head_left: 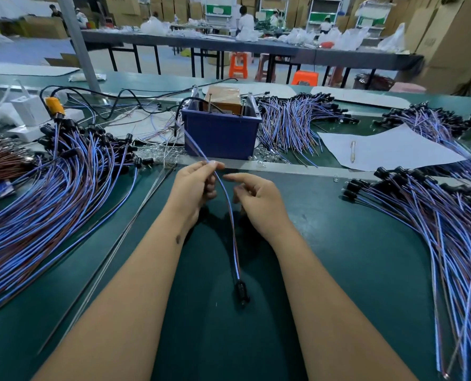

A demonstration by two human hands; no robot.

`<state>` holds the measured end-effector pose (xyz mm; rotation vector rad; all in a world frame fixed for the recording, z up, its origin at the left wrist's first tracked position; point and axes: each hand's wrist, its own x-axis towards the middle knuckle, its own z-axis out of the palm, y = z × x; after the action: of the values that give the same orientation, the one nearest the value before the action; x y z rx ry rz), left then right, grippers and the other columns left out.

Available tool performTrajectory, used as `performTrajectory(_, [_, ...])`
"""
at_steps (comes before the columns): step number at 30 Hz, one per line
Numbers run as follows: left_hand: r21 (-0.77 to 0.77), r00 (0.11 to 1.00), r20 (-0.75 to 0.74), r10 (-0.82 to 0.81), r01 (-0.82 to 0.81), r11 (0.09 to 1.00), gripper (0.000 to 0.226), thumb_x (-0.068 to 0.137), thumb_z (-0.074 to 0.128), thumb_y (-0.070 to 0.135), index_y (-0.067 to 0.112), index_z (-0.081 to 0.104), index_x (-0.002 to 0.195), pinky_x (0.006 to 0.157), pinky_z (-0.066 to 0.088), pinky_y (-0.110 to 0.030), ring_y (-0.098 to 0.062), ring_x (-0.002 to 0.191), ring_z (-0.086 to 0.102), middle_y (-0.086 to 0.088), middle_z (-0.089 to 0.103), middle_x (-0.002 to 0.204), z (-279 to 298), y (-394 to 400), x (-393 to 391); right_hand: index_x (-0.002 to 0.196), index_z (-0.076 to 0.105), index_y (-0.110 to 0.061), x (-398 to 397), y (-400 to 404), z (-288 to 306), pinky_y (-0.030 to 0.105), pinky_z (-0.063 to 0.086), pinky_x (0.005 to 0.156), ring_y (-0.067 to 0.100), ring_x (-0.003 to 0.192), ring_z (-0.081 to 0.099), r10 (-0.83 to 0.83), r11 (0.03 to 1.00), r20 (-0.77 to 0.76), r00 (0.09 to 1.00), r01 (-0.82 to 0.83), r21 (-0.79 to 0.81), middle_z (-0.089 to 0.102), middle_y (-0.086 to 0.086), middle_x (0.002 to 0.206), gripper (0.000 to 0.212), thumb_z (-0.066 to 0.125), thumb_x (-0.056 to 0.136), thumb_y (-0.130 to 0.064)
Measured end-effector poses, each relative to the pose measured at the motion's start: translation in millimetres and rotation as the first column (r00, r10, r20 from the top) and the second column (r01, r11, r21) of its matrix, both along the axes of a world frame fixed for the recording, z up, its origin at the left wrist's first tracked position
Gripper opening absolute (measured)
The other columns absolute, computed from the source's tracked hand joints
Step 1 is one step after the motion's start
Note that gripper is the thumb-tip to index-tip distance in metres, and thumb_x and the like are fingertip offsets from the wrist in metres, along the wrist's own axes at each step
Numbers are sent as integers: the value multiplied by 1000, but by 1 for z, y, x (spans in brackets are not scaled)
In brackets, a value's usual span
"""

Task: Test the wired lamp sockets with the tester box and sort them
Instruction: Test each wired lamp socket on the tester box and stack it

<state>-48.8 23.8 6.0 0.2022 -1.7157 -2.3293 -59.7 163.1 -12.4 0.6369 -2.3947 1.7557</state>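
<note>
Factory floor, cardboard boxes and long tables at the back. Green tabletop (338,257) up front. Blue tester box (220,133) sits mid-table toward the far edge. Left hand (194,188) pinches one blue/red wire pair (229,204) between thumb and fingertips; the wire's far end runs up to the box, its black socket (240,291) lies on the mat toward the near edge. Right hand (256,199) just beside the wire, fingers loosely curled, holding nothing. Big wired-socket piles at left edge (50,193) and right edge (435,229). White sheet (388,149) with pen (352,151) right of box.
</note>
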Motion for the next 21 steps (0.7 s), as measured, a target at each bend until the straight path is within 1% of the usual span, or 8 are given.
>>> performTrajectory(5, [184,1000,3,18,-19,983,24,100,50,13,9,62,79,46,46,-15,-3,47,51,5,56,54,3,-2,1,123,53,-62,3,1,2,23,41,57,11,55,28,160,987,-11,987,-159,35,69,-16,95,78,67,78,0])
performTrajectory(9, [100,997,7,82,-82,992,23,98,54,10,9,59,76,46,47,-15,-3,44,52,7,59,51,0,1,-1,122,62,-49,6,-2,4,35,45,62,21,59,40,156,985,-1,988,-156,-74,73,-5,97,51,74,84,-18])
performTrajectory(10, [80,994,4,106,-106,991,22,98,55,10,9,60,77,46,47,-15,-2,44,52,7,59,51,-1,1,-2,116,67,-43,6,-2,5,34,45,63,15,75,30,154,977,3,988,-152,-148,74,-1,95,38,71,87,-18])
performTrajectory(11, [46,990,3,143,-143,989,21,97,56,11,11,61,76,46,46,-15,-2,45,52,8,60,52,-2,1,-2,112,70,-38,8,0,6,28,46,64,37,93,67,144,967,4,990,-140,-213,74,2,93,29,68,91,-19])
performTrajectory(12, [0,981,-3,192,-192,981,22,97,58,12,13,61,75,46,45,-15,-1,45,51,9,60,52,-3,1,-2,111,70,-34,8,3,8,22,48,62,12,69,67,129,958,2,992,-124,-259,75,1,90,22,64,94,-21])
performTrajectory(16, [-85,935,-27,353,-354,931,26,96,60,16,17,58,70,51,44,-20,-4,49,48,8,56,59,-9,-5,-1,103,71,-31,7,10,11,15,46,57,11,51,59,0,932,93,996,33,-361,76,-2,86,19,52,100,-30])
performTrajectory(18, [-366,909,-126,397,-415,833,26,95,61,20,21,57,69,57,41,-23,-4,51,48,8,55,61,-11,-7,3,97,71,-27,7,10,11,16,46,56,11,50,59,-32,915,133,991,82,-394,75,-2,80,20,51,101,-27])
performTrajectory(21, [-740,882,-369,292,-469,481,13,92,64,21,17,65,79,63,39,-26,-12,64,55,5,61,72,-11,3,15,89,67,-19,4,12,10,17,46,55,9,48,59,-123,867,208,970,207,-454,70,-1,69,20,52,100,-17])
